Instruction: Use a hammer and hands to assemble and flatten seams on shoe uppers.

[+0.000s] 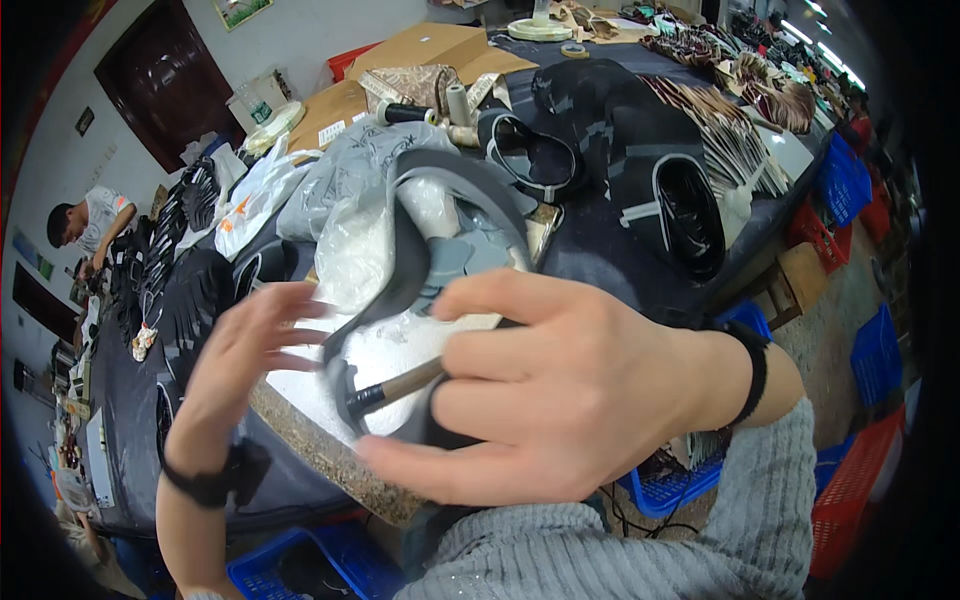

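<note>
My left hand (255,350), slightly blurred, has its fingers stretched out and apart beside a curved grey-black strip (402,255). Whether its fingertips touch the strip cannot be told. My right hand (560,385) is closed, its fingers curled around a wooden-handled tool (408,384) with a dark wrapped end pointing left; its other end is hidden by the hand. The strip loops upward and bends over to the right above a white board (300,385) on the worktable. Grey cut pieces (462,258) lie inside the loop.
Clear plastic bags (350,190) and thread spools (457,103) lie beyond the strip. Black padded pieces (665,200) stand to the right, near stacked striped strips (725,130). Blue baskets (315,565) are below the table edge. Another person (95,225) works at the far left.
</note>
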The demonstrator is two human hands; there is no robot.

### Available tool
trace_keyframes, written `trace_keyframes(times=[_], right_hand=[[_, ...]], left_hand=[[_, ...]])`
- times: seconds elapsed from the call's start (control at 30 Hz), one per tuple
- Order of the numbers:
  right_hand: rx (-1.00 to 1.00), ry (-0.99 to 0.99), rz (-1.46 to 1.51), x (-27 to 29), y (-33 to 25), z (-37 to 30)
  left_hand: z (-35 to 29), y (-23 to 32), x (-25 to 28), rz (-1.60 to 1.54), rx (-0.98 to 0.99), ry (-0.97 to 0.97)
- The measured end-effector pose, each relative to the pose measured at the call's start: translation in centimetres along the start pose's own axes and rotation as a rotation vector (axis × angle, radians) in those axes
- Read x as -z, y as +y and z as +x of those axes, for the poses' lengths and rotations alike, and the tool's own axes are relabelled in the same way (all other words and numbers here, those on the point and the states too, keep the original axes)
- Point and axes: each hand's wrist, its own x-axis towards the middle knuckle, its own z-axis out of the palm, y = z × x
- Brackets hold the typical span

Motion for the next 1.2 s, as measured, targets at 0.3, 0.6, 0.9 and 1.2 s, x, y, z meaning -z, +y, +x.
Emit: trace_keyframes(times=[0.3,0.6,0.9,1.2], right_hand=[[-0.048,-0.279,-0.245,1.8,3.5,-4.7],[-0.109,-0.103,-0.592,7.5,7.5,-3.5],[-0.178,-0.139,-0.763,6.2,9.3,-6.8],[-0.611,-0.528,-0.535,0.3,15.7,-13.8]], left_hand=[[15.5,-2.1,-9.1,-0.204,0.248,-0.470],[20.5,-5.0,-12.5,-0.538,0.365,-0.827],[26.1,-0.4,-11.4,-0.623,-0.190,-0.345],[36.1,-5.2,-11.4,-0.316,-0.051,-0.182]])
